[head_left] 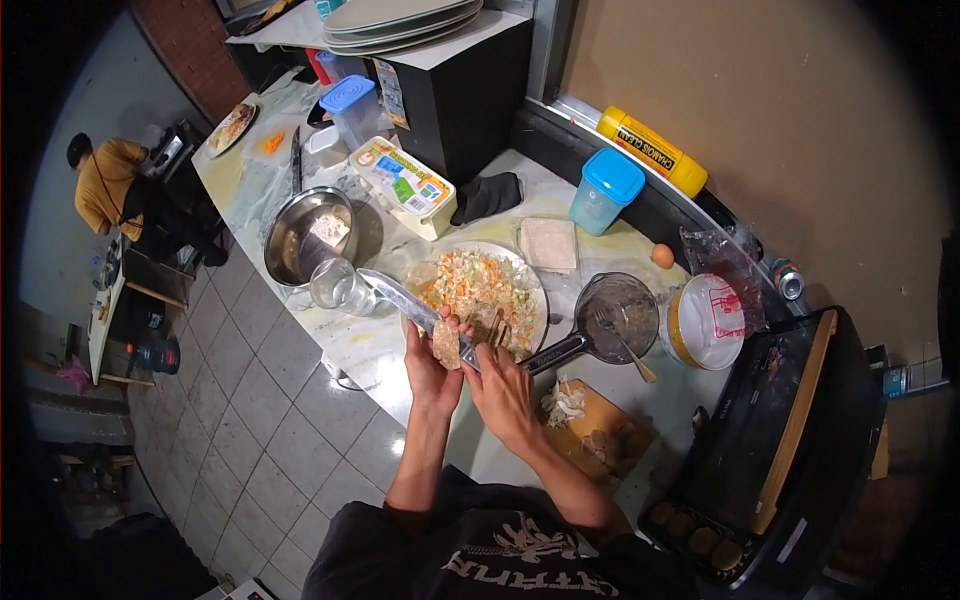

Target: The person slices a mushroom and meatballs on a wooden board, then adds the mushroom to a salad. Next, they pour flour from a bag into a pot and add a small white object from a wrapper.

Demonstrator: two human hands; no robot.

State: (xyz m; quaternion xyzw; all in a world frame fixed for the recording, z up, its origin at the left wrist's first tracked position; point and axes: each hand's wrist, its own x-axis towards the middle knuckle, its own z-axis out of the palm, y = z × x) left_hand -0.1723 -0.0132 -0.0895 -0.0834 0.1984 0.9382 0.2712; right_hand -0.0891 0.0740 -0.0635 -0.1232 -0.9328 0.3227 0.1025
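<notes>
My left hand (430,384) is closed around a pale brown, rough-surfaced piece of food (446,346), whose exact kind I cannot make out. In my right hand (502,398) is a large knife (405,302), its broad blade slanting up and away to the left, against or very near the food piece. Just beyond both hands lies a white plate (543,302) heaped with chopped vegetables (475,280), orange and pale bits mixed. A clear glass (337,284) stands left of the blade's tip. Under my right forearm, a wooden cutting board (617,432) carries white shreds and brownish pieces.
A steel bowl (285,240) sits at the left. A frying pan (640,300) with a fork in it, an egg (662,256) and a white bowl (690,335) are to the right, before a black stove (745,450). Another person (112,185) stands across the tiled floor.
</notes>
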